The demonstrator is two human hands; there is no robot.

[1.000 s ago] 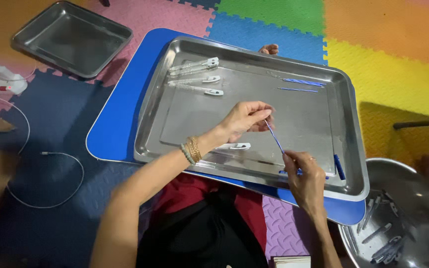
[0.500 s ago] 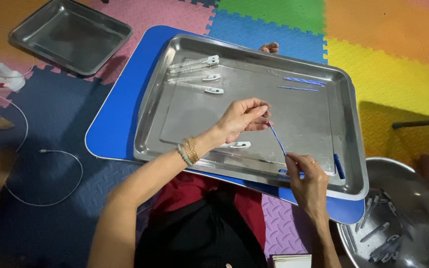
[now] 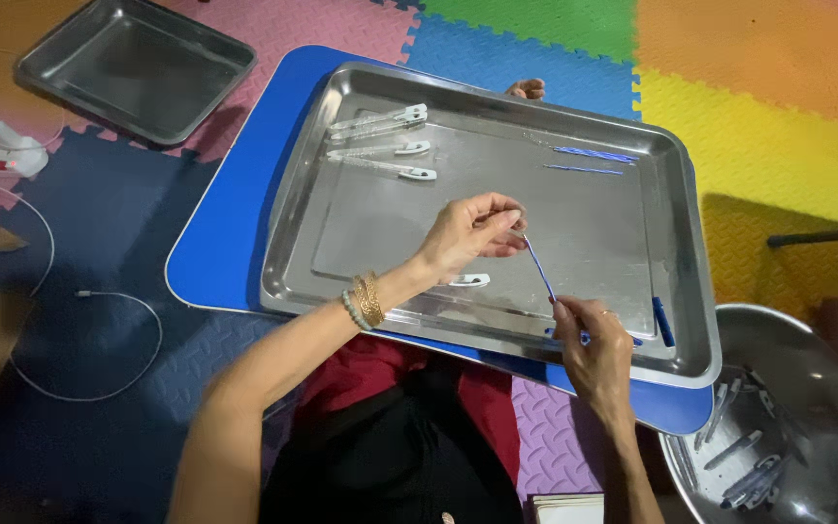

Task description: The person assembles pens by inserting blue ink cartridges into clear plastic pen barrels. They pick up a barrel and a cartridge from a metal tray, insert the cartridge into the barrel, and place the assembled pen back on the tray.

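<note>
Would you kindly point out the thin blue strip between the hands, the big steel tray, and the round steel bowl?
thin blue strip (image 3: 538, 271), head view, mid-length.
big steel tray (image 3: 683, 243), head view, right rim.
round steel bowl (image 3: 831, 364), head view, bare inner wall.

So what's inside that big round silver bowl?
The round bowl at the lower right holds a loose pile of small grey and blue clip-like pieces. The picture's edge cuts off part of the bowl, so anything lying there cannot be seen.
</note>
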